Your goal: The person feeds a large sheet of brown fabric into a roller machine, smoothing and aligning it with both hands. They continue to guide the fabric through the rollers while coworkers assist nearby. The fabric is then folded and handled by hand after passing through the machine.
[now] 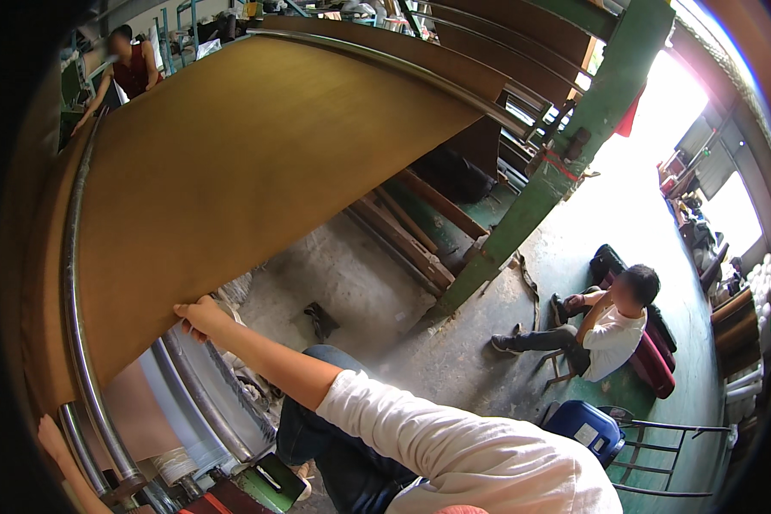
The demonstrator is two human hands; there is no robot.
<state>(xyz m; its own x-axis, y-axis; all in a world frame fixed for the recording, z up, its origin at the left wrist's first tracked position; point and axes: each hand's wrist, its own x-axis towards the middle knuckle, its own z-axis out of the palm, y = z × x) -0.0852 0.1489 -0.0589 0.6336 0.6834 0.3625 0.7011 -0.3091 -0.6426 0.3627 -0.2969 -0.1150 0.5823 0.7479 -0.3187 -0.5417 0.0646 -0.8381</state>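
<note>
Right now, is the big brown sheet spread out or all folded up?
Spread out: the brown sheet stretches wide between the left metal bar and the far metal bar, and the right hand pinches its edge.

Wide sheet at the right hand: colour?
The wide sheet is plain golden brown; it shows best in the head view.

The wide mustard-brown sheet [265,154] stretches smooth and nearly flat from the frame's upper middle to its left side, its near edge slanting from right of the upper centre down to the lower left
</note>
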